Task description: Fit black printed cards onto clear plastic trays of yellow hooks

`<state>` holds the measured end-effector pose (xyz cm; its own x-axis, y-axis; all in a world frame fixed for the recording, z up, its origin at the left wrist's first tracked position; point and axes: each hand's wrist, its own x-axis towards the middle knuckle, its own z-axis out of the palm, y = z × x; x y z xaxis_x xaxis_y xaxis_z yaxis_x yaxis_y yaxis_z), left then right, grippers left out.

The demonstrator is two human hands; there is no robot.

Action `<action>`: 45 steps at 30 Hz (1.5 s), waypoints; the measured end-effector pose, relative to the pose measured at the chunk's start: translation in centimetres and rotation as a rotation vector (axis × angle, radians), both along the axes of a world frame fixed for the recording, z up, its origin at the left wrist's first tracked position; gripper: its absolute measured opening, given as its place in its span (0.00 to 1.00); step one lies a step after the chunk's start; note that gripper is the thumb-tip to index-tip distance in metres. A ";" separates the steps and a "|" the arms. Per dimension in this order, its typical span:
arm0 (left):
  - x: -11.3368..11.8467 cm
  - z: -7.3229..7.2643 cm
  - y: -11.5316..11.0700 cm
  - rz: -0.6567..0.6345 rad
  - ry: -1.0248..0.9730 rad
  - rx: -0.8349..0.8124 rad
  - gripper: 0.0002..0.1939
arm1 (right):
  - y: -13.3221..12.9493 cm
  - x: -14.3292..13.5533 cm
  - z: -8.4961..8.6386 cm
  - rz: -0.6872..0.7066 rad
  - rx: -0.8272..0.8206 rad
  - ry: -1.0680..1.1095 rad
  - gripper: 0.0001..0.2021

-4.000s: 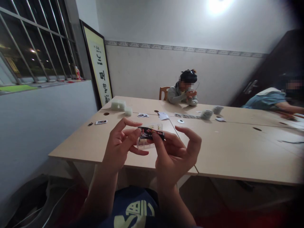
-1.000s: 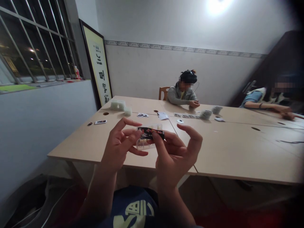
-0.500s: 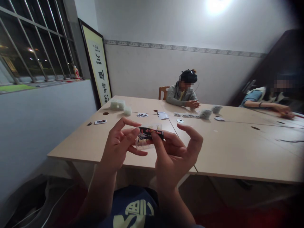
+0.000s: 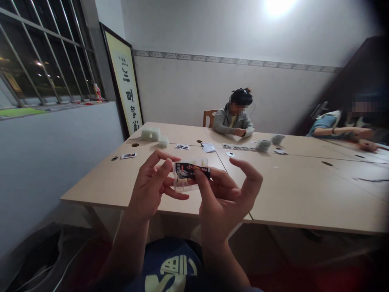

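Observation:
A small clear plastic case (image 4: pixel 178 187), with gold-coloured bits showing inside, is between my hands above the near table edge. Across its front lies a black label (image 4: pixel 186 170) with white and red print. My right hand (image 4: pixel 225 198) presses its thumb on the label, its fingers behind the case and its index finger raised. My left hand (image 4: pixel 148 186) holds the case by its left side, with fingers partly behind and below it. The left thumb is off the label, beside the case's left edge.
On the pale table (image 4: pixel 304 194) are stacked clear cases (image 4: pixel 150 134), a white-edged card (image 4: pixel 129 155), paper (image 4: pixel 208 147), a white disc (image 4: pixel 230 154) and grey stacks (image 4: pixel 263 146). One person (image 4: pixel 232 117) sits opposite; another person's arm (image 4: pixel 343 131) reaches in at right.
My left thumb has lifted off the label and drawn left, uncovering its left end. The right thumb stays on it. The person opposite has lowered their hands.

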<state>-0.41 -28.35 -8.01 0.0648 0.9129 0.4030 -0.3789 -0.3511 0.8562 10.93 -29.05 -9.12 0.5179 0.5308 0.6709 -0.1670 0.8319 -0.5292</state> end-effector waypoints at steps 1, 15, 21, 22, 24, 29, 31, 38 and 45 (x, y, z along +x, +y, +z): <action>0.0 0.0 0.0 0.000 -0.001 -0.002 0.19 | 0.0 0.0 0.0 0.007 0.003 0.003 0.25; -0.1 -0.1 0.0 -0.031 -0.010 0.001 0.16 | 0.0 0.2 -0.2 -0.024 -0.013 -0.037 0.25; -0.2 -0.1 0.0 -0.034 0.009 0.018 0.16 | 0.0 0.1 -0.1 -0.023 -0.011 -0.011 0.26; -0.3 -0.1 0.0 -0.035 0.009 0.018 0.16 | 0.0 0.1 -0.1 -0.022 -0.013 -0.013 0.26; -0.3 -0.2 0.0 -0.033 0.010 0.017 0.16 | 0.0 0.1 -0.1 -0.027 -0.020 -0.027 0.26; -0.1 -0.1 0.0 -0.033 -0.009 0.011 0.16 | 0.1 0.1 0.0 -0.047 -0.018 -0.044 0.25; -0.1 0.0 0.0 -0.022 -0.016 0.002 0.17 | 0.1 0.1 0.0 -0.037 -0.012 -0.041 0.26; -0.2 0.1 -0.2 -0.006 0.018 0.006 0.15 | -0.1 0.0 0.1 -0.028 -0.024 -0.041 0.25; -0.2 0.0 -0.1 0.013 0.057 0.040 0.15 | -0.2 0.1 0.1 -0.056 -0.033 -0.064 0.24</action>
<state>-0.61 -28.48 -8.01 0.0772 0.8970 0.4352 -0.3253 -0.3900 0.8615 11.05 -29.22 -8.97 0.5041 0.5245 0.6862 -0.0861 0.8211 -0.5643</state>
